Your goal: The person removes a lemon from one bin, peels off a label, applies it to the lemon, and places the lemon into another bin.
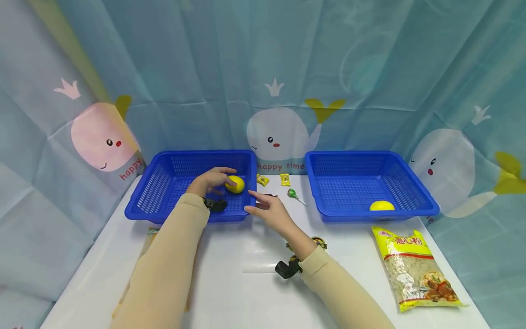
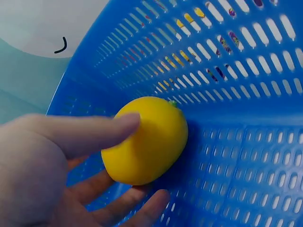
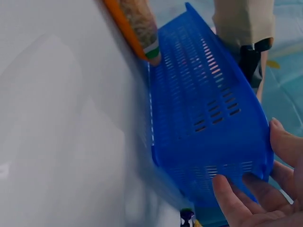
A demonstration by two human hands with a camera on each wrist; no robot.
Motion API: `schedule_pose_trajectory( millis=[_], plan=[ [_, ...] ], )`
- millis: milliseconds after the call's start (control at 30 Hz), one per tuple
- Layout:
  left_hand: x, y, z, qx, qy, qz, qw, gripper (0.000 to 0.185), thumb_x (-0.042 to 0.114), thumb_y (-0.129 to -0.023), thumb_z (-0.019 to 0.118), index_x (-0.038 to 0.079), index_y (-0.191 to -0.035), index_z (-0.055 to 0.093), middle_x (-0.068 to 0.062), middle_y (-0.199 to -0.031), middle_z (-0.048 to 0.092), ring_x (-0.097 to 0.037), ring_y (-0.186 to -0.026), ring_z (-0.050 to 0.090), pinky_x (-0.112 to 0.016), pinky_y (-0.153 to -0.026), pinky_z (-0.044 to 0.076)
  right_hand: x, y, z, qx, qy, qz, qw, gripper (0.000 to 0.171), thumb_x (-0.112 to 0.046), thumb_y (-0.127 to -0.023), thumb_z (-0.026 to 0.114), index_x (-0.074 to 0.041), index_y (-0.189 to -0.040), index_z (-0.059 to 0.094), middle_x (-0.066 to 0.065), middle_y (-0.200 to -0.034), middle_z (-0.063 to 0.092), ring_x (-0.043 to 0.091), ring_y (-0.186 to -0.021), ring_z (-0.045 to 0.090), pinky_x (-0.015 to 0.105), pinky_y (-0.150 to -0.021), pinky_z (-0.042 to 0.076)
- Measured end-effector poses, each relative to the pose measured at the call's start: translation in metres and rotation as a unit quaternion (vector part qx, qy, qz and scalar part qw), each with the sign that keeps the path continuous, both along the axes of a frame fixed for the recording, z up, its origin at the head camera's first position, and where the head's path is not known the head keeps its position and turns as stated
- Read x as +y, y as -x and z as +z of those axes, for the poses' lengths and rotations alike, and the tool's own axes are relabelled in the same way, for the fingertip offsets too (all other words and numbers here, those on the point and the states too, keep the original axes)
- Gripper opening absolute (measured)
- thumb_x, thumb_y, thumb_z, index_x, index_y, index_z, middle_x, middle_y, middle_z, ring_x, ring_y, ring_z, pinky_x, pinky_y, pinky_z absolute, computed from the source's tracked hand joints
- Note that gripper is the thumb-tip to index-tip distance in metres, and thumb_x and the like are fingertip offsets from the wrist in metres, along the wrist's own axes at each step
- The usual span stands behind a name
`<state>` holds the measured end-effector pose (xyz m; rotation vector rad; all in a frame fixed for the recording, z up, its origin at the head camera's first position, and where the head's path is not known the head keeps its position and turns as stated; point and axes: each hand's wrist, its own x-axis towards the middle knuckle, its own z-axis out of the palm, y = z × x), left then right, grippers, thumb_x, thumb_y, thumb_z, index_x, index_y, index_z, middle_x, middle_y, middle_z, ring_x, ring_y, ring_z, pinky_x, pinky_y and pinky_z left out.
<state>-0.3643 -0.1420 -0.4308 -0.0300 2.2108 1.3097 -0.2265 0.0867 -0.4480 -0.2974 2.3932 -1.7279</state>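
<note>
A lemon (image 1: 235, 184) lies in the right-hand corner of the left blue basket (image 1: 191, 153). My left hand (image 1: 214, 179) reaches in around it. In the left wrist view the blurred thumb (image 2: 102, 135) lies across the lemon (image 2: 156, 142), and fairly straight fingers spread beside and beneath it; a firm grip is not visible. My right hand (image 1: 269, 210) is at that basket's right end, fingers spread. In the right wrist view its thumb (image 3: 283, 142) is at the rim, while the other fingers (image 3: 227, 201) lie outside the end wall.
A right blue basket (image 1: 349, 154) holds another lemon (image 1: 382, 206). Between baskets lie two yellow wrapped candies (image 1: 263, 180) and a green lollipop (image 1: 292, 193). A macaroni bag (image 1: 415, 269) lies at right; another bag (image 1: 139, 260) is partly under my left arm. A patterned curtain (image 1: 222, 68) hangs behind.
</note>
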Motion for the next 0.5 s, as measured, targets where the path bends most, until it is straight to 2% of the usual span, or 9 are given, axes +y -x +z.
schedule_pose_trajectory(
  millis=[200, 333, 500],
  plan=[
    [0.001, -0.003, -0.002, 0.011, 0.028, 0.017, 0.9994, 0.053, 0.012, -0.096, 0.068, 0.009, -0.146, 0.052, -0.019, -0.149, 0.046, -0.034, -0.126, 0.054, -0.045, -0.108, 0.048, -0.002, 0.001, 0.0, -0.006, 0.008, 0.006, 1.0, 0.056, -0.041, -0.091, 0.074, -0.033, -0.143, 0.057, -0.001, -0.151, 0.052, 0.024, -0.126, 0.063, 0.039, -0.101, 0.053],
    [0.002, -0.006, 0.002, 0.013, 0.03, 0.018, 0.9993, 0.053, 0.016, -0.095, 0.071, 0.008, -0.144, 0.053, -0.019, -0.146, 0.048, -0.033, -0.121, 0.056, -0.044, -0.107, 0.049, -0.002, -0.001, 0.001, -0.012, 0.013, 0.003, 1.0, 0.056, -0.041, -0.091, 0.074, -0.033, -0.143, 0.057, -0.001, -0.151, 0.052, 0.023, -0.124, 0.064, 0.039, -0.1, 0.054],
    [0.005, -0.007, 0.012, 0.021, 0.004, 0.024, 0.9995, 0.054, 0.017, -0.095, 0.072, 0.008, -0.144, 0.051, -0.02, -0.143, 0.049, -0.034, -0.121, 0.057, -0.047, -0.107, 0.049, -0.001, -0.002, 0.001, -0.013, 0.018, 0.0, 1.0, 0.057, -0.04, -0.091, 0.074, -0.033, -0.144, 0.056, 0.0, -0.153, 0.051, 0.023, -0.124, 0.063, 0.039, -0.099, 0.055]
  ],
)
